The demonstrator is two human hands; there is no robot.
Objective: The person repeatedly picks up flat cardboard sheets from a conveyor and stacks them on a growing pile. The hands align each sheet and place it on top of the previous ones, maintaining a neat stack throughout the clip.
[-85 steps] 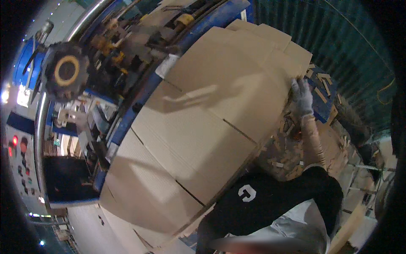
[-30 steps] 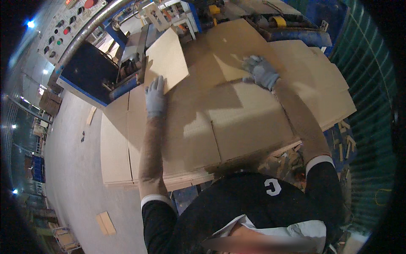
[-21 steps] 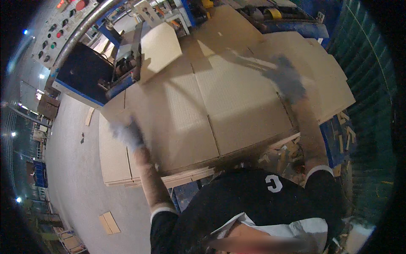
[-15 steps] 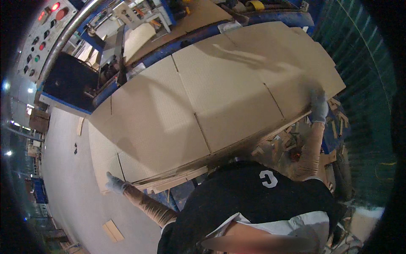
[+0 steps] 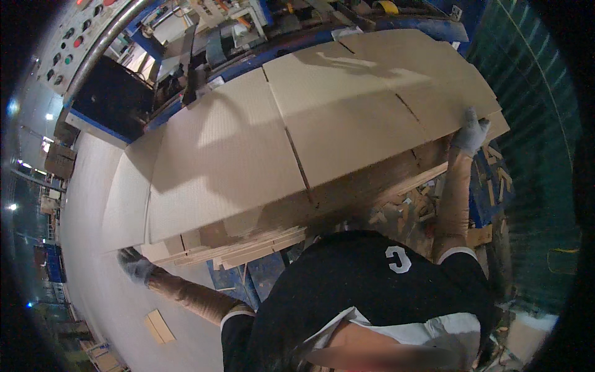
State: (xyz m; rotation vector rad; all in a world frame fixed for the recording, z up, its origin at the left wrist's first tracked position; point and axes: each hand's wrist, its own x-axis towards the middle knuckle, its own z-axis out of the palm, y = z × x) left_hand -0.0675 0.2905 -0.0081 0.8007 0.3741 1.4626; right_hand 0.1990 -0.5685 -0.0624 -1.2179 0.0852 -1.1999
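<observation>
A wide, slotted and creased cardboard sheet [image 5: 226, 167] spans the middle of the view, lying slightly skewed over a stack of cardboard sheets [image 5: 260, 245] whose near edges show below it. My left hand [image 5: 136, 268], in a grey glove, grips the sheet's near left corner, with its fingertips at the edge. At the right end, my right hand [image 5: 472, 135], gloved too, is closed on the sheet's near edge, one digit lying on top. The fingers under the board are hidden.
Beyond the sheet stands a blue machine [image 5: 396, 32] with rollers and metal parts. A control panel [image 5: 73, 46] with buttons is at the upper left. Cardboard scraps [image 5: 406, 208] lie beside my right forearm, and a green corrugated wall [image 5: 539, 155] rises at the right. One cardboard piece [image 5: 160, 327] rests on the floor.
The top sheet has shifted away from me and to the left, baring the stack's near part. My left hand has moved left to its corner. A board on the machine is no longer seen.
</observation>
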